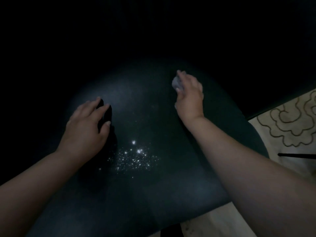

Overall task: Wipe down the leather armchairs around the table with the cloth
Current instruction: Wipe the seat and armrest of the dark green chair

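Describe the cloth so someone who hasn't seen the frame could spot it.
Start at the dark leather seat filling the view. Follow the right hand to the seat's far right side. The cloth is the small pale wad bunched under its fingers, the only light-coloured object on the seat.

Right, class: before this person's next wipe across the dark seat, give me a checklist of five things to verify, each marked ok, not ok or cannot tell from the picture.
1. Cloth in the right hand: ok, bunched in its fingers.
2. Cloth touching the leather seat: cannot tell, too dim and blurred.
3. Left hand bracing the seat: ok, it rests there with fingers relaxed.
4. White specks wiped away: not ok, they lie between the two forearms.
5. Path from cloth to specks: ok, only bare seat lies between.
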Action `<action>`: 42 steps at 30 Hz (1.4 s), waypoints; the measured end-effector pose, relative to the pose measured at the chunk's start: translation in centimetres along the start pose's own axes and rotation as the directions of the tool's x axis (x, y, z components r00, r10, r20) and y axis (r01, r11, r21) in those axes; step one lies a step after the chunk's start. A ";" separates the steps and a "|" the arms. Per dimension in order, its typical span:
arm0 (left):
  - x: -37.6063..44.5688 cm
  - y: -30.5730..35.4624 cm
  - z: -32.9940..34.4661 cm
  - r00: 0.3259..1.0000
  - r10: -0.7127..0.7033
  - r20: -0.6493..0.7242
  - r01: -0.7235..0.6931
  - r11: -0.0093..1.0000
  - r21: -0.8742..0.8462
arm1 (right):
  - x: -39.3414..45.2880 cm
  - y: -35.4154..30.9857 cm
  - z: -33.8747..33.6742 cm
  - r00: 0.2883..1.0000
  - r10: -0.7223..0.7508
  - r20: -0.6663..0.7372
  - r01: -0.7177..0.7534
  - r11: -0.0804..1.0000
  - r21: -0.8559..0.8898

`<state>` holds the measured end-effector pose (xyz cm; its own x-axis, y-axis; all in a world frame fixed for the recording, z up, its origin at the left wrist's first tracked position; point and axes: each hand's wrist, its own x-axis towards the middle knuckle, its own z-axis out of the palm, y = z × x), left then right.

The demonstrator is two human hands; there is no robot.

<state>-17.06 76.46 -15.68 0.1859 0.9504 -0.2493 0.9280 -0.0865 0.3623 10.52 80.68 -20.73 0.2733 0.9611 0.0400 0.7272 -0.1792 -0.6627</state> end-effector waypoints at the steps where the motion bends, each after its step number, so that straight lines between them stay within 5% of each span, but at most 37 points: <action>1: 0.1 0.1 0.2 1.000 -0.003 0.003 0.003 1.000 -0.005 | -1.1 -0.8 0.7 0.994 -0.099 0.038 0.099 0.995 0.010; 4: 0.1 0.4 0.4 1.000 -0.010 0.007 0.010 1.000 -0.007 | -7.1 -3.4 2.4 0.886 -0.390 0.251 0.376 0.921 0.105; 6: 0.2 0.3 0.3 1.000 -0.020 -0.001 0.020 1.000 -0.012 | -9.0 -3.9 2.2 0.849 -0.414 0.328 0.371 0.909 0.188; 11: 0.6 -0.7 -0.4 0.998 -0.031 -0.053 0.029 0.999 -0.045 | -1.1 -1.8 -0.4 0.986 -0.168 0.027 0.163 0.979 0.120; 14: 0.6 -2.2 -0.6 0.995 -0.057 -0.080 0.054 0.998 -0.043 | 3.1 -0.8 -0.4 1.000 0.008 0.020 -0.008 0.999 0.038; 16: 0.2 -3.1 -0.6 0.993 -0.091 -0.082 0.086 0.995 -0.052 | 2.4 -1.3 0.6 0.999 -0.030 0.033 0.032 0.999 -0.036; 20: -1.1 -4.1 -0.4 0.993 -0.083 -0.088 0.079 0.996 -0.050 | -5.3 -3.4 2.1 0.889 -0.370 0.270 0.377 0.926 0.027; 24: -2.3 -4.2 -0.3 0.996 -0.039 -0.085 0.036 0.999 -0.039 | -9.7 -4.6 1.2 0.824 -0.370 0.430 0.315 0.929 0.194; 27: -3.5 -4.5 0.0 0.996 -0.019 -0.083 0.017 1.000 -0.026 | -5.8 -4.9 0.3 0.919 -0.277 0.280 0.239 0.957 0.161; 30: -4.5 -4.7 0.5 0.996 -0.020 -0.092 0.017 0.999 -0.030 | -1.4 -5.0 0.3 0.975 -0.178 0.132 0.199 0.966 -0.165; 32: -4.9 -4.6 0.9 0.994 -0.041 -0.106 0.037 0.998 -0.045 | -0.8 -5.0 1.1 0.984 -0.144 0.109 0.166 0.960 -0.225; 36: -5.3 -4.1 1.3 0.989 -0.081 -0.124 0.072 0.994 -0.081 | -4.2 -5.6 2.7 0.971 -0.123 0.203 0.119 0.992 0.030; 42: -5.5 -3.5 1.1 0.989 -0.103 -0.107 0.094 0.992 -0.083 | -7.9 -6.4 2.2 0.835 -0.370 0.407 0.323 0.929 0.182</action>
<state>-20.95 71.23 -16.52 0.0536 0.9808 -0.1874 0.9113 0.0286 0.4106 2.29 74.72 -18.42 -0.2966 0.9547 -0.0256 0.6491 0.1818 -0.7386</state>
